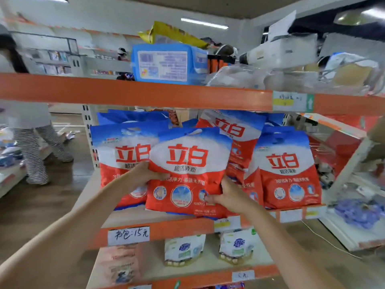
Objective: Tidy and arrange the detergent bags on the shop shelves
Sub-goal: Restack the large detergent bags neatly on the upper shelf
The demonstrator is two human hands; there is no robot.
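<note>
Both hands, left [145, 174] and right [227, 195], grip the sides of a red-and-blue detergent bag [187, 174] marked 立白 (smaller print: 超洁清新), upright on the middle shelf [166, 228] between matching bags; a handwritten tag [128, 235] reads 书包:15元.

- Bag [188, 163] gripped between the hands: glossy, smooth plastic film, creased.
- Shelf edge [158, 229] below the hands: matt orange painted metal.
- Label [128, 235] lower left of the hands: matt white paper, handwritten.
</note>
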